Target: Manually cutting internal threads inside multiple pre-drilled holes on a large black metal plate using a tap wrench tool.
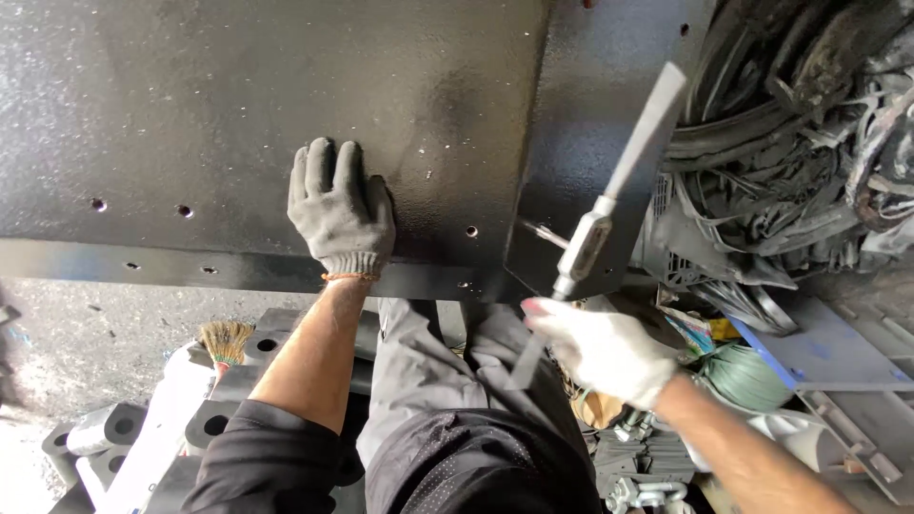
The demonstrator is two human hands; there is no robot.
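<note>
We brace a black steel panel with one gloved hand and work a long metal tap wrench with the other.

Our left hand (340, 211), in a grey knit glove, lies flat and open on the black panel (238, 105), a rough speckled sheet with small drilled holes along its folded lower edge. Our right hand (602, 347), in a white glove, is closed around the lower handle of the tap wrench (592, 236), a slim silver bar slanting across the panel's right corner, its tap meeting a hole there. Tangled dark cables (800, 124) crowd the right side; bare concrete floor (86, 324) lies at lower left.
</note>
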